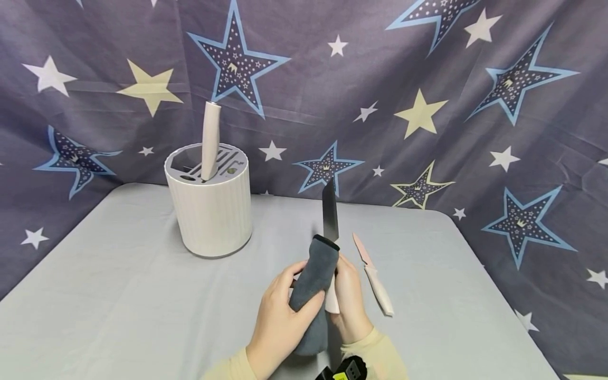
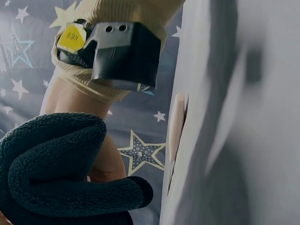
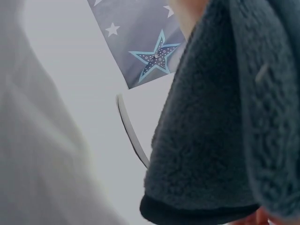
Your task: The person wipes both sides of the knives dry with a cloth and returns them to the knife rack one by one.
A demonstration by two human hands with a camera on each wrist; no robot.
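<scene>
In the head view my left hand (image 1: 282, 319) holds a folded dark grey towel (image 1: 315, 277), its thumb lying across the near side. My right hand (image 1: 352, 298) grips the white handle (image 1: 332, 298) of a kitchen knife, partly hidden by the towel. The knife's dark blade (image 1: 330, 211) points up and away, above the towel's black-edged end. Fuzzy folds of the towel (image 2: 61, 173) fill the lower left of the left wrist view. Much of the right wrist view is covered by the same towel (image 3: 201, 126).
A small knife (image 1: 377, 287) with a pinkish blade and white handle lies right of my hands. Back left stands a white ribbed knife block (image 1: 214, 211), with one white-handled knife (image 1: 211, 140) upright in it. Star-patterned cloth (image 1: 294, 95) hangs behind the grey-covered table (image 1: 142, 295).
</scene>
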